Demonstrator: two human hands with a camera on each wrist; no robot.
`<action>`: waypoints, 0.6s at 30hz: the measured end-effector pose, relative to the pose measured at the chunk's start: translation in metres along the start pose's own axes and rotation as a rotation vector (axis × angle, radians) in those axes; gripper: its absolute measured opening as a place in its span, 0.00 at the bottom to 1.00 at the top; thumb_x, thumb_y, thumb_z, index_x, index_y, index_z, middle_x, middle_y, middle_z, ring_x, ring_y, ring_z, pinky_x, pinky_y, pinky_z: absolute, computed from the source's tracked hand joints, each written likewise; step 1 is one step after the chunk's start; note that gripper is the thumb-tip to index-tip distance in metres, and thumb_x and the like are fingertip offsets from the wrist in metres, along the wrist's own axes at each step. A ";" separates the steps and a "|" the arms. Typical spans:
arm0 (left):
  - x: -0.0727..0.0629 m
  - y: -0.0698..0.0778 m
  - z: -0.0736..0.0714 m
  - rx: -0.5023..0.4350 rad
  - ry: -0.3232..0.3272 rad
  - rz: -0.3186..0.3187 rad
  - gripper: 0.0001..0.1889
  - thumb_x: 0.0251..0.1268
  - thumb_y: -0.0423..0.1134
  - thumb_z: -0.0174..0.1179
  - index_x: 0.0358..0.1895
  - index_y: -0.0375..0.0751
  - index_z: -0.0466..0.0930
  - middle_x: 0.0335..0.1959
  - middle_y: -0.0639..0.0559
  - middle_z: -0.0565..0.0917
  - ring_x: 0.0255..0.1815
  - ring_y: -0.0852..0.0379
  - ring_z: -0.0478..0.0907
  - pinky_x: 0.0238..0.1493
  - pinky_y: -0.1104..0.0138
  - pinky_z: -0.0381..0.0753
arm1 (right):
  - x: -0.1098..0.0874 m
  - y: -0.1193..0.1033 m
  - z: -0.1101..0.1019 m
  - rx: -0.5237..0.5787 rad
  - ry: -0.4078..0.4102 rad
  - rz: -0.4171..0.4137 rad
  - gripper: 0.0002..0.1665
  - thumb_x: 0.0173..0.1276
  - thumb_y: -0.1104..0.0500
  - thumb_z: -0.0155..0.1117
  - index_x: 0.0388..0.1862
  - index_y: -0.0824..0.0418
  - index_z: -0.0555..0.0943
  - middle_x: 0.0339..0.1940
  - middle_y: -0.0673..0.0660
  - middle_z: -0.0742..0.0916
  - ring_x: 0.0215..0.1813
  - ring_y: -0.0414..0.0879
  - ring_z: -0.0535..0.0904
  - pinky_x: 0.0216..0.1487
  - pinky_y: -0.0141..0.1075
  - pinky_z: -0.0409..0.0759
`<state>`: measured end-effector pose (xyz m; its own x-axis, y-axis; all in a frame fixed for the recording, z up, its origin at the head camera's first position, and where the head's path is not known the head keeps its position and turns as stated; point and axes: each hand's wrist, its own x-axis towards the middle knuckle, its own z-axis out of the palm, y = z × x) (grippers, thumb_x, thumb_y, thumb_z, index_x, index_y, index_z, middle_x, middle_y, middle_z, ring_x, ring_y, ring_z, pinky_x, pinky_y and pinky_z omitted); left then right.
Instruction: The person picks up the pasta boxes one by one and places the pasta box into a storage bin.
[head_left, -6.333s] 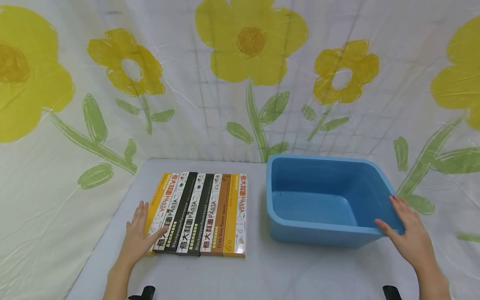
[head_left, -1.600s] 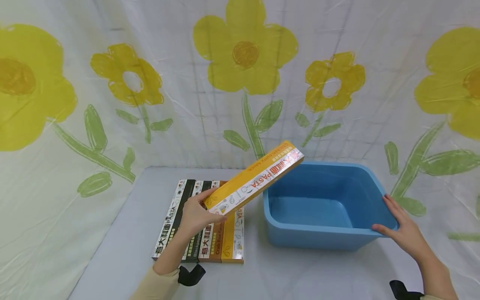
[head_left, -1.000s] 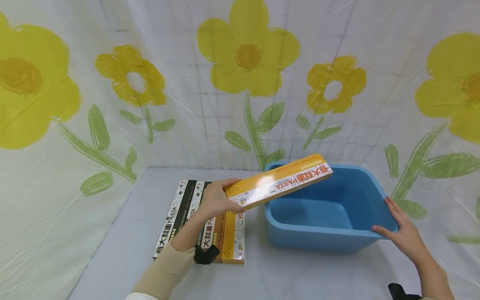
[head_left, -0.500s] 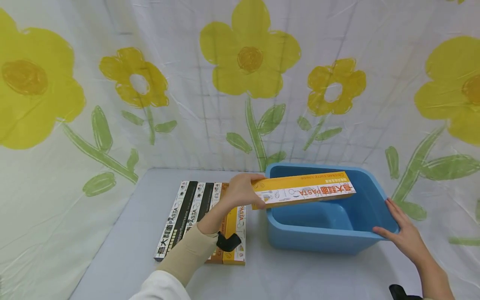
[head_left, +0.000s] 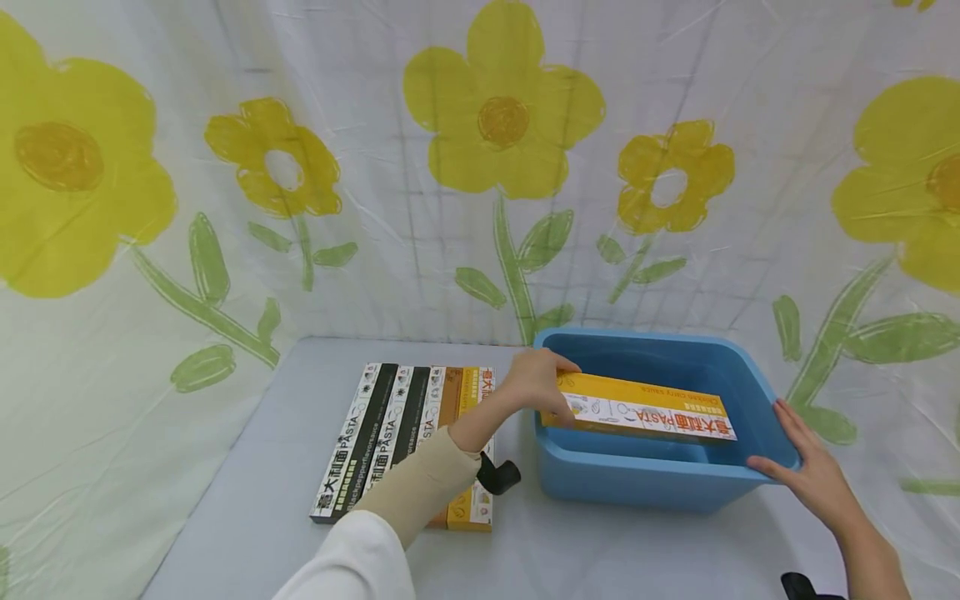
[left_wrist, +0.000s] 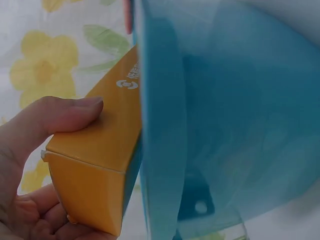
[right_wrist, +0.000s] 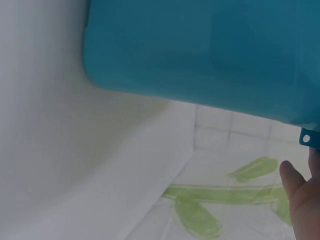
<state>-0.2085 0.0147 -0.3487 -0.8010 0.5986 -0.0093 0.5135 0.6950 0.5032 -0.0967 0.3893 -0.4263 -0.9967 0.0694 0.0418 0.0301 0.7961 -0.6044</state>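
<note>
We're on the yellow pasta box [head_left: 648, 408], and it slants across the mouth of the blue tub [head_left: 622, 485]: right-hand end lower, inside the tub, other end up by the tub's left rim. Is it on the tub's floor? We can't tell. Working that raised end, the left hand [head_left: 542, 385] has a firm hold, thumb on top and fingers curled beneath; from the left wrist we see the box's end sticking out past the tub's wall, which hides the rest.

Over to the tub's near right corner, and there's the right hand [head_left: 817, 483], fingers fairly straight, thumb spread away along the near rim. We see it touching the tub, and the right wrist view catches a finger by a small tab with a hole [right_wrist: 311, 138].

Left of the tub we find the row: two black-and-white boxes [head_left: 357, 442], then a brown-and-white one [head_left: 450, 390], then another yellow box [head_left: 472, 512] nearest the tub. Crossing in front of them, a beige sleeve [head_left: 427, 479] and a black wrist piece [head_left: 498, 475]. Under the tub we have a white table [head_left: 255, 467]; behind it, a flowered curtain [head_left: 390, 292].
</note>
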 end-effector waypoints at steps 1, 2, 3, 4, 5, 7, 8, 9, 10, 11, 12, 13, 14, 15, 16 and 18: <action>0.002 0.003 0.003 0.004 -0.008 0.004 0.37 0.34 0.41 0.78 0.59 0.46 0.82 0.47 0.54 0.86 0.32 0.63 0.73 0.26 0.74 0.71 | 0.000 0.000 0.000 0.000 0.001 -0.001 0.57 0.68 0.44 0.61 0.78 0.63 0.36 0.77 0.71 0.41 0.71 0.80 0.39 0.50 0.80 0.51; 0.004 0.006 0.005 0.022 -0.016 0.009 0.37 0.34 0.41 0.78 0.58 0.47 0.82 0.46 0.55 0.86 0.31 0.63 0.73 0.24 0.74 0.71 | 0.000 0.000 0.000 -0.001 0.001 -0.002 0.57 0.68 0.44 0.61 0.79 0.62 0.36 0.77 0.70 0.41 0.71 0.80 0.39 0.50 0.80 0.51; 0.006 0.009 0.007 0.034 -0.022 0.016 0.36 0.34 0.41 0.78 0.58 0.47 0.82 0.46 0.55 0.86 0.30 0.63 0.72 0.23 0.74 0.71 | 0.000 0.000 0.000 -0.003 0.002 -0.002 0.57 0.68 0.44 0.61 0.79 0.62 0.36 0.77 0.70 0.41 0.71 0.80 0.39 0.50 0.80 0.51; 0.008 0.012 0.010 0.045 -0.030 0.023 0.36 0.34 0.42 0.78 0.58 0.47 0.82 0.46 0.56 0.86 0.30 0.63 0.72 0.23 0.74 0.71 | 0.000 0.000 0.000 -0.002 0.004 -0.003 0.57 0.68 0.44 0.61 0.79 0.62 0.37 0.78 0.70 0.41 0.71 0.80 0.39 0.50 0.80 0.51; 0.010 0.015 0.012 0.058 -0.036 0.030 0.36 0.34 0.42 0.78 0.58 0.47 0.82 0.45 0.56 0.86 0.29 0.63 0.72 0.23 0.74 0.70 | 0.000 0.001 0.000 -0.001 0.006 -0.005 0.57 0.68 0.44 0.61 0.79 0.62 0.37 0.78 0.70 0.41 0.71 0.80 0.39 0.50 0.80 0.51; 0.014 0.021 0.016 0.069 -0.051 0.035 0.36 0.34 0.42 0.78 0.58 0.48 0.83 0.45 0.58 0.86 0.29 0.63 0.71 0.24 0.74 0.70 | 0.000 0.001 0.001 -0.001 0.008 -0.006 0.57 0.68 0.45 0.62 0.79 0.62 0.37 0.78 0.70 0.41 0.71 0.80 0.39 0.50 0.80 0.51; 0.015 0.024 0.018 0.079 -0.058 0.035 0.36 0.34 0.42 0.77 0.58 0.49 0.83 0.45 0.59 0.86 0.28 0.63 0.70 0.24 0.74 0.69 | 0.000 0.001 0.001 0.001 0.008 -0.006 0.57 0.68 0.45 0.62 0.79 0.62 0.37 0.78 0.70 0.41 0.71 0.80 0.39 0.50 0.80 0.51; 0.017 0.027 0.020 0.075 -0.060 0.033 0.36 0.34 0.42 0.77 0.58 0.49 0.83 0.45 0.59 0.86 0.28 0.63 0.70 0.24 0.74 0.69 | 0.000 0.001 0.001 0.002 0.010 -0.007 0.57 0.68 0.45 0.62 0.79 0.62 0.37 0.78 0.70 0.41 0.71 0.80 0.39 0.50 0.80 0.51; 0.019 0.030 0.022 0.076 -0.062 0.027 0.36 0.34 0.42 0.78 0.58 0.49 0.83 0.45 0.59 0.86 0.26 0.63 0.70 0.23 0.74 0.69 | 0.000 0.002 0.002 0.003 0.010 -0.008 0.57 0.68 0.46 0.62 0.79 0.62 0.37 0.78 0.70 0.41 0.71 0.79 0.39 0.50 0.80 0.51; 0.020 0.033 0.023 0.082 -0.062 0.021 0.36 0.34 0.42 0.78 0.58 0.49 0.83 0.45 0.60 0.86 0.25 0.63 0.70 0.22 0.74 0.69 | 0.000 0.002 0.002 0.003 0.011 -0.009 0.57 0.68 0.46 0.62 0.79 0.63 0.37 0.78 0.70 0.42 0.71 0.79 0.39 0.50 0.80 0.52; 0.022 0.035 0.024 0.086 -0.063 0.012 0.36 0.34 0.41 0.78 0.58 0.49 0.83 0.45 0.60 0.86 0.24 0.63 0.70 0.22 0.74 0.68 | 0.000 0.002 0.002 0.003 0.012 -0.010 0.57 0.68 0.46 0.62 0.79 0.63 0.37 0.78 0.70 0.42 0.71 0.79 0.40 0.50 0.80 0.52; 0.023 0.037 0.025 0.094 -0.061 0.004 0.36 0.34 0.41 0.78 0.58 0.50 0.82 0.46 0.60 0.86 0.23 0.63 0.70 0.21 0.74 0.68 | 0.000 0.002 0.002 0.003 0.012 -0.012 0.56 0.68 0.46 0.62 0.79 0.63 0.38 0.78 0.70 0.42 0.71 0.79 0.40 0.50 0.80 0.52; 0.024 0.040 0.026 0.105 -0.062 -0.006 0.37 0.34 0.41 0.79 0.58 0.50 0.82 0.46 0.60 0.86 0.22 0.63 0.70 0.20 0.74 0.68 | 0.000 0.002 0.002 0.003 0.012 -0.013 0.56 0.68 0.46 0.62 0.79 0.63 0.38 0.78 0.70 0.42 0.71 0.79 0.40 0.50 0.80 0.52; 0.025 0.041 0.027 0.119 -0.062 -0.016 0.37 0.33 0.42 0.79 0.58 0.51 0.82 0.46 0.60 0.86 0.22 0.63 0.70 0.19 0.74 0.68 | 0.000 0.002 0.002 0.002 0.013 -0.015 0.56 0.68 0.46 0.62 0.79 0.63 0.38 0.78 0.70 0.42 0.71 0.79 0.40 0.50 0.80 0.52; 0.026 0.043 0.027 0.136 -0.068 -0.024 0.37 0.33 0.42 0.79 0.58 0.51 0.82 0.45 0.61 0.86 0.21 0.63 0.69 0.19 0.74 0.68 | 0.000 0.003 0.001 0.003 0.013 -0.018 0.56 0.68 0.46 0.62 0.79 0.62 0.38 0.78 0.70 0.42 0.71 0.79 0.40 0.50 0.80 0.52; 0.028 0.045 0.029 0.163 -0.082 -0.037 0.36 0.34 0.43 0.79 0.57 0.52 0.83 0.44 0.62 0.86 0.22 0.63 0.70 0.19 0.75 0.69 | 0.000 0.003 0.001 0.004 0.015 -0.025 0.56 0.68 0.46 0.62 0.79 0.62 0.38 0.78 0.69 0.42 0.71 0.79 0.39 0.50 0.80 0.51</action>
<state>-0.1991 0.0741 -0.3519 -0.7956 0.5976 -0.0992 0.5329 0.7683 0.3546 -0.0965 0.3908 -0.4289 -0.9959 0.0585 0.0691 0.0046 0.7954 -0.6061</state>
